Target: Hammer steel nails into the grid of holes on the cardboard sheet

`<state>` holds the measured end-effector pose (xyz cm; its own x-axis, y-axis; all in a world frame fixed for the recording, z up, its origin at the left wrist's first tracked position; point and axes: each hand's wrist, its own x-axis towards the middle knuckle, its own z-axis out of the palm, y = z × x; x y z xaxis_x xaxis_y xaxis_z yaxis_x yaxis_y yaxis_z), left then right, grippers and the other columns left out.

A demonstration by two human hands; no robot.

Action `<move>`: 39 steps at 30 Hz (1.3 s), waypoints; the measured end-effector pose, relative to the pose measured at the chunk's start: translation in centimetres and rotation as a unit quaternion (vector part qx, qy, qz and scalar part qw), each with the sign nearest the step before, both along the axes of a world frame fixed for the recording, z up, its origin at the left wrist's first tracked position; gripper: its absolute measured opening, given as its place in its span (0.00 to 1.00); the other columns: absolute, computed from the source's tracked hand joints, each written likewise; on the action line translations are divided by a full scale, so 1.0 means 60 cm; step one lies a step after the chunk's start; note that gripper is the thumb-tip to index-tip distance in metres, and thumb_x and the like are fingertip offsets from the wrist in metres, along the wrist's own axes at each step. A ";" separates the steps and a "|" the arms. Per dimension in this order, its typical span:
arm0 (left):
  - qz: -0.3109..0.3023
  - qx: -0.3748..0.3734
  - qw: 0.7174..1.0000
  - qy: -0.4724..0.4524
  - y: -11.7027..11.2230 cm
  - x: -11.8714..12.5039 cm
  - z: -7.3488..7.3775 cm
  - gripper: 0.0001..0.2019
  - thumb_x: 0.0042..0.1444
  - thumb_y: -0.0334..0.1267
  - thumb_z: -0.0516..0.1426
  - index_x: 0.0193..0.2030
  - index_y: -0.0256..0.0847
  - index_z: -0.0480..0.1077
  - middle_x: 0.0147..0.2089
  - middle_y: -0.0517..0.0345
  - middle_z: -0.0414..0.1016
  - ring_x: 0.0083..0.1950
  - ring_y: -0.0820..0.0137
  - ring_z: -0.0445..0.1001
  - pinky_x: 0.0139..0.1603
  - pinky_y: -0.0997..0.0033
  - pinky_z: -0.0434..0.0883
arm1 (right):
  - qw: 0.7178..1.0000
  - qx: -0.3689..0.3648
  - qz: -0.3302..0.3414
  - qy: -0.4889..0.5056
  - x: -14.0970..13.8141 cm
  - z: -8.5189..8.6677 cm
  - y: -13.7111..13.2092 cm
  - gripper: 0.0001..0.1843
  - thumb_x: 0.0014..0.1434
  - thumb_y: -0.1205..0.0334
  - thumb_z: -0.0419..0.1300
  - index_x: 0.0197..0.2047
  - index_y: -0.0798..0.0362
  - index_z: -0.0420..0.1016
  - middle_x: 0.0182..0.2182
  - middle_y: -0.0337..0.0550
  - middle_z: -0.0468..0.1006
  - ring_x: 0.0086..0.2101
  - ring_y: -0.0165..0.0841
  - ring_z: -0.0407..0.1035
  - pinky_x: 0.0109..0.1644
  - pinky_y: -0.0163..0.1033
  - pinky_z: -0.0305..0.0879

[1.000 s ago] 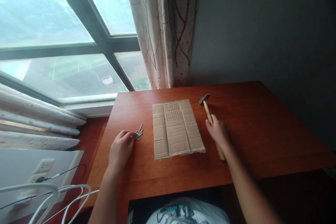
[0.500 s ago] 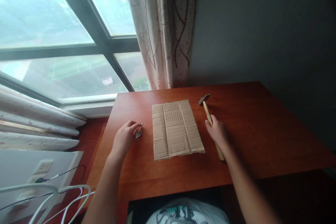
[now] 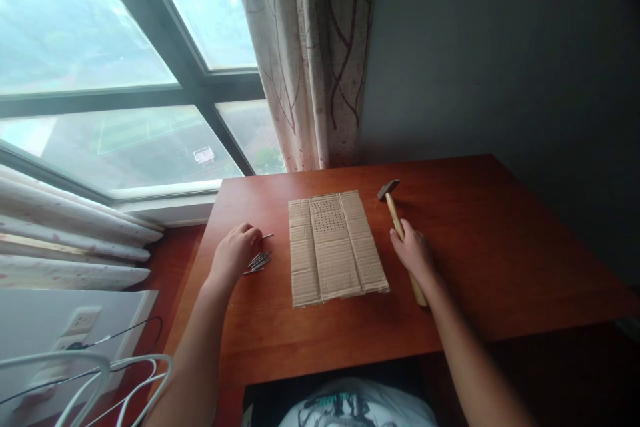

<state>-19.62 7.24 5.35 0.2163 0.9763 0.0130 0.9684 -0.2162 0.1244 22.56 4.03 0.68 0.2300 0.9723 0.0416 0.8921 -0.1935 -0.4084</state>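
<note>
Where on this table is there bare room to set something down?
The widest bare stretch of table lies right of the hammer and right hand. A narrower strip runs between cardboard and near edge. Crowded: left of the cardboard, with nails and left hand.

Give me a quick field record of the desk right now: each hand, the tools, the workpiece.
left hand: on the table, fingertips beside a single thin metal nail; grip unclear
loose pile of metal nails: on the table just right of that hand
right hand: closed around the wooden-handled hammer, which lies on the table, dark head away from the person
flat brown cardboard sheet: between the hands, a grid of small holes in its far part
red-brown wooden table: bears everything
</note>
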 end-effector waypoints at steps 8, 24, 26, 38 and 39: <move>0.086 -0.020 0.995 -0.045 -0.060 -0.039 -0.019 0.14 0.64 0.44 0.50 0.38 0.43 0.74 0.44 0.56 0.75 0.37 0.69 0.75 0.35 0.71 0.66 | 1.000 0.007 0.003 0.001 0.002 -0.002 0.000 0.17 0.67 0.58 0.51 0.53 0.58 0.71 0.37 0.54 0.82 0.36 0.40 0.75 0.35 0.37 0.57; 0.047 0.022 0.989 -0.137 -0.100 -0.034 -0.049 0.17 0.62 0.51 0.55 0.49 0.44 0.73 0.48 0.52 0.74 0.45 0.62 0.76 0.44 0.65 0.73 | 1.000 -0.001 -0.001 -0.005 0.000 -0.002 0.000 0.17 0.68 0.58 0.51 0.53 0.58 0.72 0.38 0.55 0.82 0.35 0.40 0.74 0.34 0.37 0.56; 0.053 0.034 0.989 -0.132 -0.101 -0.027 -0.050 0.17 0.63 0.51 0.54 0.49 0.44 0.73 0.47 0.51 0.74 0.45 0.62 0.76 0.45 0.65 0.73 | 1.000 -0.002 -0.003 -0.003 -0.001 0.000 -0.001 0.17 0.68 0.58 0.51 0.53 0.58 0.72 0.39 0.55 0.82 0.35 0.40 0.74 0.35 0.37 0.56; 0.105 0.029 0.991 -0.081 -0.145 -0.030 -0.013 0.13 0.64 0.46 0.50 0.44 0.43 0.70 0.47 0.51 0.73 0.43 0.64 0.76 0.40 0.66 0.70 | 1.000 -0.007 -0.002 -0.008 0.001 0.000 0.000 0.19 0.68 0.56 0.50 0.54 0.57 0.71 0.38 0.54 0.82 0.35 0.40 0.74 0.35 0.37 0.57; 0.100 0.021 0.992 -0.077 -0.147 -0.030 -0.013 0.12 0.64 0.45 0.49 0.44 0.44 0.71 0.47 0.52 0.74 0.43 0.64 0.76 0.40 0.67 0.70 | 1.000 -0.008 -0.003 -0.008 0.001 -0.001 0.000 0.19 0.68 0.56 0.50 0.54 0.57 0.71 0.37 0.54 0.82 0.35 0.40 0.74 0.35 0.37 0.57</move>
